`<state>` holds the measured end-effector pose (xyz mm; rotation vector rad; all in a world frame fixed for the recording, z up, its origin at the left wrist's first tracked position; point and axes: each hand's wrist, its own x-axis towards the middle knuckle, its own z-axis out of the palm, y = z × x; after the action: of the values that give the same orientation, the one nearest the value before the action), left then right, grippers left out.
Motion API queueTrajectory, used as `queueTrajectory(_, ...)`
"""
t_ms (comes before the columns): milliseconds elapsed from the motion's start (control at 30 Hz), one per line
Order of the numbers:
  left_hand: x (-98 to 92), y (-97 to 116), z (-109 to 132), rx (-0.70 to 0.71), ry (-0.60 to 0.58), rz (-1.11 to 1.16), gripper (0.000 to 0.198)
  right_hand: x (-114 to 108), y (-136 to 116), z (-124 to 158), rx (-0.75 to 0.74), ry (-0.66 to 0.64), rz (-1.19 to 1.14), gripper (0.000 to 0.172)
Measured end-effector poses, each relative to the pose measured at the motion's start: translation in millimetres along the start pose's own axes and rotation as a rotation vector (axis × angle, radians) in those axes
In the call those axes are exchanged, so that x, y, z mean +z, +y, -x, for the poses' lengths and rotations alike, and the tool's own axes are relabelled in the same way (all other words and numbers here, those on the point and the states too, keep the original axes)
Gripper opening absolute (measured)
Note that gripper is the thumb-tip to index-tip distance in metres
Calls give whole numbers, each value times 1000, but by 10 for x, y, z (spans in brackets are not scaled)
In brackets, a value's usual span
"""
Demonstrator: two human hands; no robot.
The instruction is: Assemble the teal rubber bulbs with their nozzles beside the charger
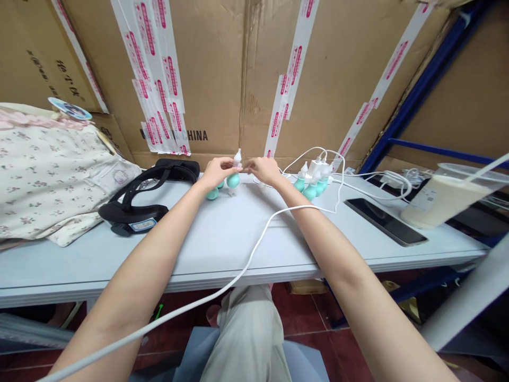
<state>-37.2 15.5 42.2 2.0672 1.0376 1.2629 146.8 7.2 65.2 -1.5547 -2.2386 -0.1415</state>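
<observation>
In my left hand [218, 172] is a bulb nasal aspirator [233, 181], a teal bulb with a clear nozzle pointing up. Thumb and fingers close around its neck, just above the table. My right hand [265, 170] is just to the right of the nozzle, its fingertips drawn together in a pinch; whatever may be between them is too small to make out. Behind and below my left hand sits another teal bulb [212, 194], partly covered. Small clear pieces lie on the table near both hands. Several more aspirators [309, 192] stand grouped beyond my right forearm.
A white charger [317, 167] with cables stands behind the grouped aspirators. One white cable [254, 249] crosses in front of me. At left are a black headset [133, 215] and floral cloth [51, 180]; at right, a phone [385, 221] and drink cup [441, 196]. Cardboard [222, 79] walls the back.
</observation>
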Motion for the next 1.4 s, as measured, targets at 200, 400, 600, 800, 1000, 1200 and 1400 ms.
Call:
queueTrajectory(200,-15,125,63,16,-64,-162,39,-279,-23,59,-207,-73,-713,36)
queueTrajectory(400,64,198,92,144,-149,-271,40,-230,95,214,-127,-15,-891,40)
queueTrajectory(600,165,310,144,134,-143,-307,40,-131,186,318,-47,155,-758,27)
queueTrajectory(800,412,390,193,-151,-237,175,43,-58,134,401,69,358,-860,36)
queueTrajectory(1000,391,467,212,-61,-157,370,41,-145,188,452,119,265,-1083,51)
queueTrajectory(1200,211,541,143,137,8,96,34,-127,209,476,42,117,-1291,43)
queueTrajectory(1400,229,613,148,261,41,75,33,-46,148,480,-3,-32,-1507,38)
